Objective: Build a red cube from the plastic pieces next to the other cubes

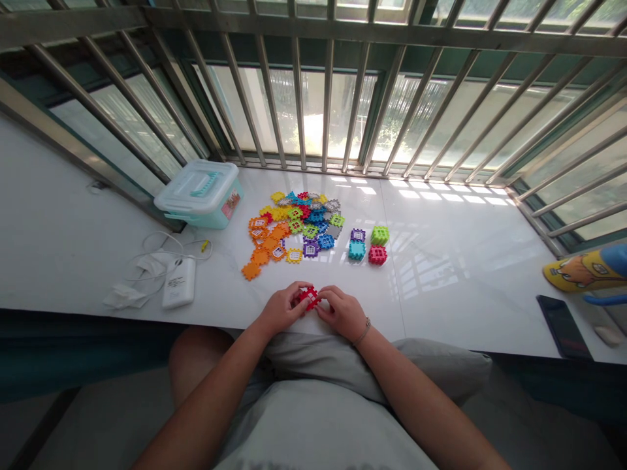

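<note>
Near the front edge of the white ledge, a red interlocking block piece point(310, 298) with a window pattern sits between both hands. My left hand point(285, 309) grips its left side, thumb in front and fingers behind. On its right side, my right hand point(341, 313) pinches the edge with thumb and fingertips. Beyond them spreads a loose pile of notched flat pieces, among them an orange piece point(251, 271), a purple window piece point(311, 247) and a yellow piece point(294, 255). To the right stand assembled cubes: a green cube point(379, 235), a red cube point(377, 254), a turquoise cube point(356, 250) and a purple one point(358, 235).
A mint storage box point(206, 196) with a lid stands at the back left. Nearer lie a white power bank point(179, 282), a cable and crumpled tissue point(127, 295). At the far right are a phone point(564, 328) and a yellow bottle point(582, 269). Metal window bars point(326, 108) line the back.
</note>
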`<state>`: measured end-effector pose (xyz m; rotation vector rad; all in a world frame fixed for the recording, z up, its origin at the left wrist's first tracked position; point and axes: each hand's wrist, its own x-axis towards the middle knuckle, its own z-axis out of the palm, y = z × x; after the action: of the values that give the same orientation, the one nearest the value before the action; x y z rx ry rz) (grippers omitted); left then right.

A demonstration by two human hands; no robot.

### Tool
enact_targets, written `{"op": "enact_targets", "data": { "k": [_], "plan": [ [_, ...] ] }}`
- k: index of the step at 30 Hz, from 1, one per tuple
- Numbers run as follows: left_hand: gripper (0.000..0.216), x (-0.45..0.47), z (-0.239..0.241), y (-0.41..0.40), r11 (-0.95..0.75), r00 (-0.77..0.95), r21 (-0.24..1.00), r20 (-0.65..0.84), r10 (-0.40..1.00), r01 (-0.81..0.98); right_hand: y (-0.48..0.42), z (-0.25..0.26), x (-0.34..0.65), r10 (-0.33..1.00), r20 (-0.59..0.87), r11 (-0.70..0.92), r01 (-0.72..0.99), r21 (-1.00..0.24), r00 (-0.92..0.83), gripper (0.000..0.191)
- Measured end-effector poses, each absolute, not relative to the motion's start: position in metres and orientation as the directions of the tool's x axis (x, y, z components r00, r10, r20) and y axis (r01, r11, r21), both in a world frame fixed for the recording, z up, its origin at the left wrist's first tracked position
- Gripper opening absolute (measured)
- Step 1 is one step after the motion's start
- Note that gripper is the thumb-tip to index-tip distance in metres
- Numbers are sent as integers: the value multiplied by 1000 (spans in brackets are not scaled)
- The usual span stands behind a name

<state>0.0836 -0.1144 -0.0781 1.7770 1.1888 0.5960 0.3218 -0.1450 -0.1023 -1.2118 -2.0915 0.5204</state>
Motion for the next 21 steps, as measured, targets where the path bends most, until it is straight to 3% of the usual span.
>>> {"op": "enact_targets", "data": {
  "k": [21],
  "plan": [
    [41,83,-80,-114,-160,422,853,-76,904,497,-145,-99,321,871,348,492,601,-630,-348,20]
  ]
}}
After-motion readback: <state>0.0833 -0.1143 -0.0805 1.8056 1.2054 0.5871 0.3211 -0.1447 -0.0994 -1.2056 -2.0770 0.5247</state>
